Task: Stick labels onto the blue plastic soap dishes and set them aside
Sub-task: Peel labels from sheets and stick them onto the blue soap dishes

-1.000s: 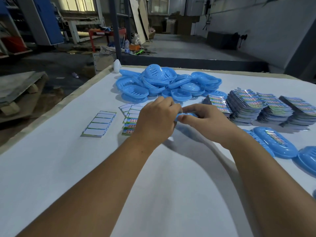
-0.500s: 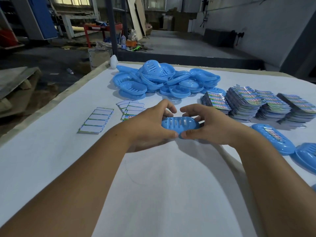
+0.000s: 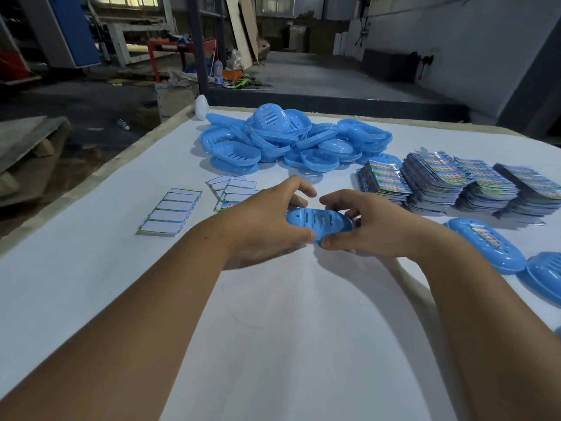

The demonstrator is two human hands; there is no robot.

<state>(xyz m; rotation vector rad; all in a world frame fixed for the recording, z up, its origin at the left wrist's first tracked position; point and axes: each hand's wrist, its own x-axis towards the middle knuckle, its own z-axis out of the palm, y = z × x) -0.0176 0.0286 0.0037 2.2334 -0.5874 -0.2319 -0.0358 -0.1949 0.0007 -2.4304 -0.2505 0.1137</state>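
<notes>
- Soap dish, blue plastic, slotted face toward the camera, held between both hands near the middle of the worktop; whether it touches the surface cannot be told.
- Left hand grips the dish's left end: thumb curled along the near rim, fingers bent over the far rim.
- Right hand grips the right end the same way, thumb tip meeting the left thumb at the near rim.
- No label visible on the held dish's exposed face.
- Heap of unlabelled blue dishes lies toward the far edge of the worktop.
- Label stacks, colourful print up, sit in a row toward the right edge, beside the heap.
- White-backed label sheets lie fanned toward the left edge; a second small fan lies just beyond the left hand.
- Labelled dish rests at the right edge, label strip along its top; another blue dish is just beside it, partly cut off.
</notes>
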